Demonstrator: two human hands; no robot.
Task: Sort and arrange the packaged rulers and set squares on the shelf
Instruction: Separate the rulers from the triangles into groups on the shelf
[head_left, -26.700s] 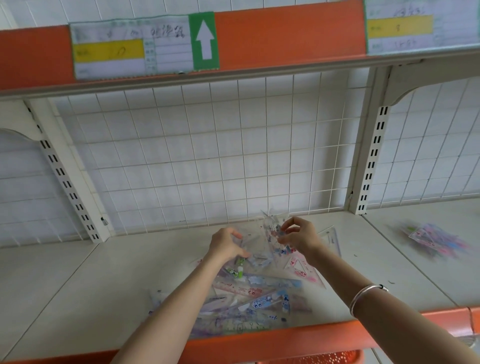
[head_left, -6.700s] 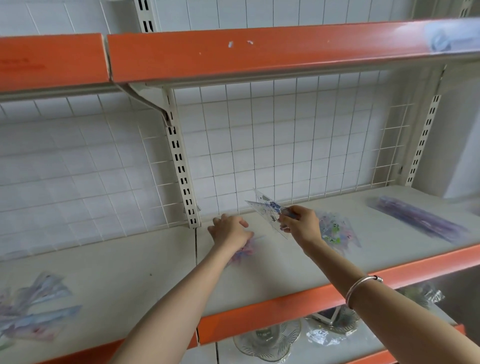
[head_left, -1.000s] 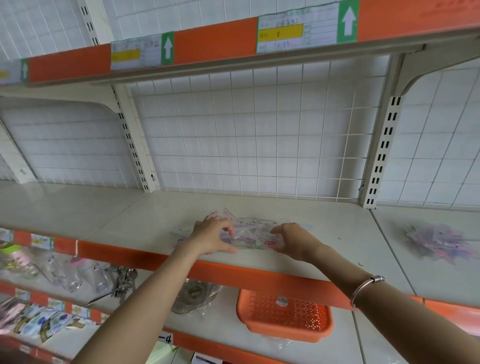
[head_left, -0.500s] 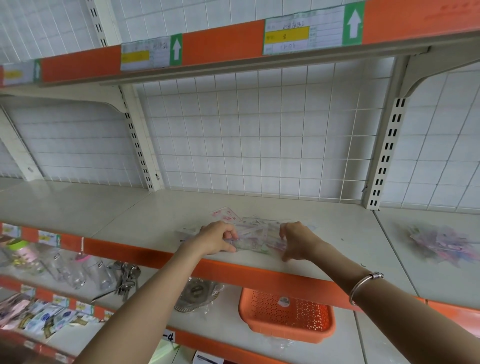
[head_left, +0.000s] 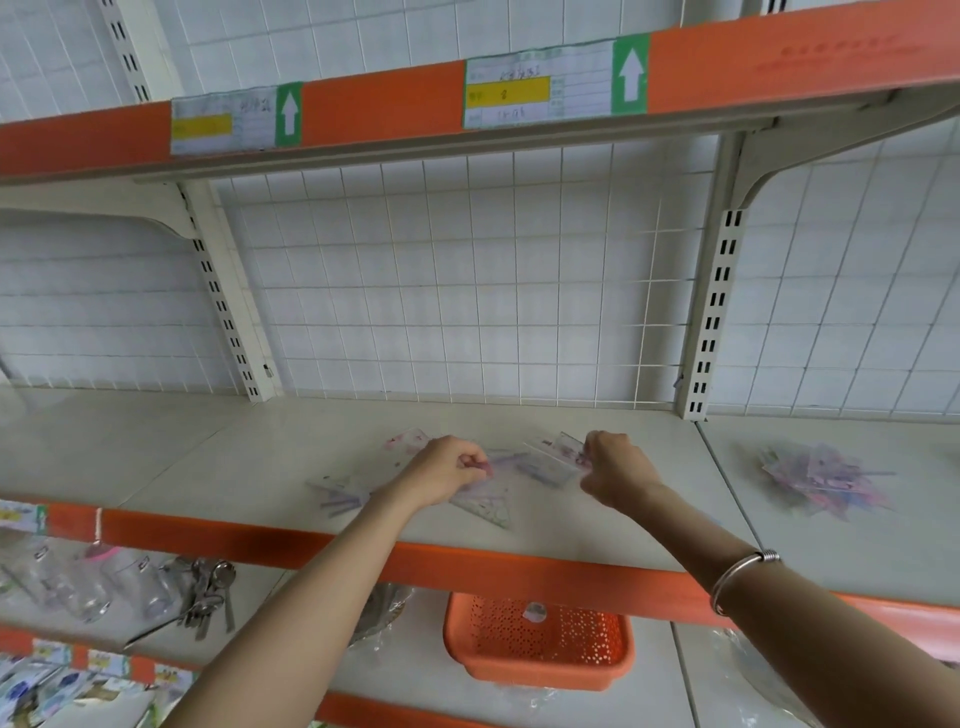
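Head view: the mixed packets (head_left: 519, 470) of rulers & set squares lie flat on the shelf (head_left: 249, 467), just left of the slotted post (head_left: 709, 322). A second heap (head_left: 821, 480) lies right of the post, well apart. The left hand (head_left: 447, 475) has its fingers curled & pinches the edge of a clear packet. The right hand (head_left: 613, 475), nearer the post, has its fingers curled round the end of a ruler packet (head_left: 553, 460), which sits tilted up off the pile. The frame is soft, so I can't tell exact finger contact.

Risks, as I judge them:
- The film is slick, so a thin pinch may slip & drop the packet back into the mix.
- Lifting one packet may drag its neighbours. A set square packet (head_left: 485, 512) lies left of the post, close to the shelf's front, and a nudge could send it over, prob. toward the basket (head_left: 540, 642) below.
- The clear packets look alike, so it's easy to misjudge the type & put one on the wrong heap.
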